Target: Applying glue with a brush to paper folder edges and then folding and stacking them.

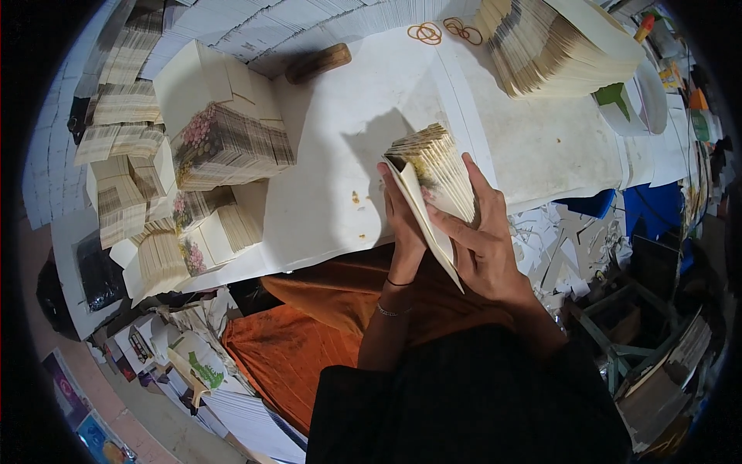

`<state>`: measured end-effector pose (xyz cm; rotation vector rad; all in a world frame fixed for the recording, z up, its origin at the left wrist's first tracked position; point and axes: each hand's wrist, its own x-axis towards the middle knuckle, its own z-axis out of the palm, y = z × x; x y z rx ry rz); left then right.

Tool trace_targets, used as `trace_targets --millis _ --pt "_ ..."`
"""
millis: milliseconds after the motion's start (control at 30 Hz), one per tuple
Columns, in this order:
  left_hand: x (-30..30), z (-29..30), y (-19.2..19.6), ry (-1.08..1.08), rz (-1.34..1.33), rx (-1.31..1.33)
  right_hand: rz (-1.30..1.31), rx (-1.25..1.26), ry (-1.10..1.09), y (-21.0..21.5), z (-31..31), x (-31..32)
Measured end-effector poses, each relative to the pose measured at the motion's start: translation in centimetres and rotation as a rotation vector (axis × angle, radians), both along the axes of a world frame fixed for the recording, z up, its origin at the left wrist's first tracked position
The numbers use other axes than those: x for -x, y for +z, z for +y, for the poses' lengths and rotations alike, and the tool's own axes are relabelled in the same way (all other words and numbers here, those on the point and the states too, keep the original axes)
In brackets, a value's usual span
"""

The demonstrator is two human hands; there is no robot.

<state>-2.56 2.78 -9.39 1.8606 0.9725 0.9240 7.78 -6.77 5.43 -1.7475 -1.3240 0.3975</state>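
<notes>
Between my two hands is a stack of cream paper envelopes (444, 178) with a floral print, tilted and held above the table's near edge. My left hand (401, 220) is closed against the stack's left side. On the right side, my right hand (485, 243) grips the stack, with fingers bent over its face and the thumb side along the edge. The upper ends of the envelopes fan out in layers. One flap or sheet points down between my palms. To the left on the table, a large block of similar envelopes (232, 147) with pink flowers stands in a pile.
Another tall pile of folded envelopes (556, 50) stands at the far right, near rubber bands (425, 32). A wooden block (318, 63) lies at the back of the white table (332, 178). Paper scraps (560, 251) cover the floor at right. Orange cloth (301, 340) lies below the table.
</notes>
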Motion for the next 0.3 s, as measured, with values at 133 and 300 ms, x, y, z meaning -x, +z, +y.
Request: trace_targets --millis 133,300 --pt "1.6 -0.1 -3.3 0.084 -0.133 0.186 0.076 0.010 0.147 2.5 0.8 -0.6" --pt "-0.6 1.0 5.2 -0.008 -0.138 0.478 0.134 0.020 0.134 1.6 -0.2 -1.5"
